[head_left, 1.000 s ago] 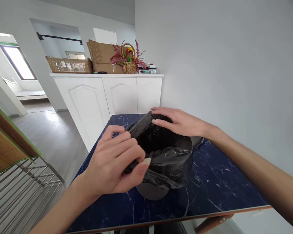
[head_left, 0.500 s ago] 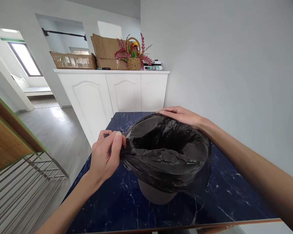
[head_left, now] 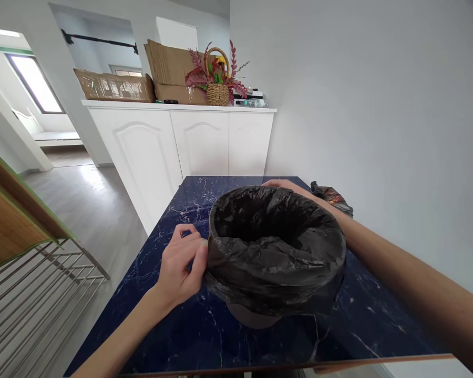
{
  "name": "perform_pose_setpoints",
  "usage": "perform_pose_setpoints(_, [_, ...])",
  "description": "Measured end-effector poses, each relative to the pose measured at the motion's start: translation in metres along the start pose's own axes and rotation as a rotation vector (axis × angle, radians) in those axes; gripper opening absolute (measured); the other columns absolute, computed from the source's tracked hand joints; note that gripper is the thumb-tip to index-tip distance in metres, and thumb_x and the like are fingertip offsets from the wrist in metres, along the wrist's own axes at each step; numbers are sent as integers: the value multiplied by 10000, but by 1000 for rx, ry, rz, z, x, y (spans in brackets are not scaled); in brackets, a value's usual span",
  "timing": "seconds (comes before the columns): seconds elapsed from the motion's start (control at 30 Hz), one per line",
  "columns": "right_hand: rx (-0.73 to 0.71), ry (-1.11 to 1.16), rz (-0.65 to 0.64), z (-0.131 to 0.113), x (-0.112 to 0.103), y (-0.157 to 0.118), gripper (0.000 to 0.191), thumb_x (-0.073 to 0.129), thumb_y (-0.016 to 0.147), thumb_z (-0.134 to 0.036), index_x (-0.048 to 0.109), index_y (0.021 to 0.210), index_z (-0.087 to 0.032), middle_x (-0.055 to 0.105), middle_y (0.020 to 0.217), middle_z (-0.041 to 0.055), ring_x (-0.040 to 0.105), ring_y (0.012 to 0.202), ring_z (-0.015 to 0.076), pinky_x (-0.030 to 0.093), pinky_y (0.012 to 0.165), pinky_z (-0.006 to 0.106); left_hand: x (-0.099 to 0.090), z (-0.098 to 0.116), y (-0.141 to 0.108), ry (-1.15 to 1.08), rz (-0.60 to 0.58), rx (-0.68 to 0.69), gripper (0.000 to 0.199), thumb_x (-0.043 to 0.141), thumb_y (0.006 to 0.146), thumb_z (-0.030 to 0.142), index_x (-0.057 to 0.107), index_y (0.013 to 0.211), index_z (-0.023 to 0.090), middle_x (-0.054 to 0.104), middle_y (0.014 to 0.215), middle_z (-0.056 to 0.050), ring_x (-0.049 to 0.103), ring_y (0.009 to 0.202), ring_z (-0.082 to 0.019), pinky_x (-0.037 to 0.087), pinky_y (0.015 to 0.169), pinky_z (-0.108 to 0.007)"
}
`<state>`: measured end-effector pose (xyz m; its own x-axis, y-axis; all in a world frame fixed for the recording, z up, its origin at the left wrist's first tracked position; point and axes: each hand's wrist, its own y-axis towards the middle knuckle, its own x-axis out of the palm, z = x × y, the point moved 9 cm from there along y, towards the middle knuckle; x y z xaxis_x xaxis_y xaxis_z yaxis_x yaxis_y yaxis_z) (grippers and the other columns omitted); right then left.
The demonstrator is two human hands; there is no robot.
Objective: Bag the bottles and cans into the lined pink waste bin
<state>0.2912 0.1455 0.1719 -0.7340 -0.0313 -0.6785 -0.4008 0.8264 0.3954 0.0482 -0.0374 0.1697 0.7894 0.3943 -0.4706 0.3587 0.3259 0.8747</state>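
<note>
A black garbage bag (head_left: pixel 276 273) lines a round bin, its mouth folded down over the rim. The grey base of the bin (head_left: pixel 254 316) shows beneath it, standing upright on the table. At the left side of the rim, my left hand (head_left: pixel 185 264) pinches the bag's edge between thumb and curled fingers. My right hand (head_left: pixel 284 184) reaches around the far right side, against the outside of the bag. Most of its fingers are hidden behind the rim, so their grip cannot be made out.
The bin stands on a blue marbled table (head_left: pixel 173 325). Behind my right forearm lies a crumpled dark plastic bundle (head_left: pixel 335 199). A white cabinet (head_left: pixel 201 139) at the back bears cardboard boxes (head_left: pixel 118 86) and a flower basket (head_left: pixel 218 94). A metal rack (head_left: pixel 67 273) stands left.
The bag's left edge, earlier stretched outward by my left hand, now fits closely over the rim. My right hand has slid from atop the far rim down behind it.
</note>
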Motion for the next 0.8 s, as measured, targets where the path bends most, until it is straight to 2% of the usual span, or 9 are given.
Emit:
perform_pose_setpoints(0.17, [223, 332, 231, -3, -40, -45, 356, 681, 1009, -529, 749, 1223, -252, 772, 1344, 105, 735, 1267, 273, 566, 1161, 466, -3, 15, 0, -24, -96, 105, 221, 550, 972, 178, 500, 767, 244, 551, 623, 13, 517, 613, -187, 453, 755, -409])
perform_pose_setpoints(0.23, [228, 440, 273, -20, -44, -71, 366, 672, 1016, -580, 755, 1225, -292, 735, 1421, 68, 669, 1372, 270, 511, 1224, 452, -8, 21, 0, -17, -61, 107, 119, 592, 942, 283, 526, 850, 247, 584, 691, -2, 538, 622, -195, 446, 722, -405])
perform_pose_setpoints(0.3, [198, 442, 288, -38, -44, -97, 394, 600, 1053, -602, 722, 1325, -344, 680, 1507, 32, 592, 1459, 266, 459, 1264, 469, -10, 31, -2, -10, -37, 141, 184, 610, 930, 418, 547, 921, 246, 590, 712, -7, 547, 610, -201, 449, 704, -410])
perform_pose_setpoints(0.37, [184, 423, 275, -47, -38, -120, 451, 506, 1089, -607, 631, 1470, -398, 591, 1607, -1, 502, 1533, 259, 424, 1281, 477, -5, 44, -8, 30, -64, 224, 229, 643, 918, 457, 564, 938, 243, 594, 694, -5, 551, 602, -205, 468, 709, -421])
perform_pose_setpoints(0.47, [236, 497, 202, -38, -15, -146, 540, 390, 1113, -623, 456, 1620, -450, 476, 1697, -27, 442, 1569, 269, 489, 1228, 492, 8, 57, -19, 136, -159, 358, 137, 702, 885, 223, 570, 848, 237, 605, 660, 0, 544, 601, -190, 477, 689, -390])
perform_pose_setpoints(0.53, [277, 612, 163, -22, 5, -160, 568, 326, 1115, -641, 419, 1645, -458, 527, 1661, -19, 491, 1536, 280, 560, 1161, 503, 16, 60, -28, 171, -225, 423, 187, 690, 855, 107, 571, 783, 231, 605, 652, -2, 537, 601, -179, 460, 642, -356])
perform_pose_setpoints(0.63, [307, 692, 92, 2, 33, -177, 557, 371, 1097, -653, 530, 1587, -439, 710, 1467, 25, 618, 1427, 305, 632, 1068, 508, 24, 58, -40, 182, -314, 449, 203, 670, 867, 95, 579, 742, 226, 580, 639, -1, 522, 594, -172, 439, 591, -333])
perform_pose_setpoints(0.7, [339, 610, 50, 16, 42, -186, 493, 496, 1067, -635, 641, 1492, -432, 762, 1379, 43, 667, 1369, 333, 660, 1016, 522, 27, 53, -48, 197, -361, 420, 206, 667, 859, 82, 577, 743, 227, 579, 639, 5, 530, 591, -170, 441, 580, -325])
perform_pose_setpoints(0.8, [369, 413, 160, 22, 24, -192, 423, 554, 1051, -617, 704, 1400, -430, 749, 1400, 32, 670, 1364, 343, 649, 1031, 545, 28, 45, -59, 180, -437, 355, 141, 672, 857, 136, 595, 787, 231, 591, 652, 5, 560, 589, -178, 436, 549, -323])
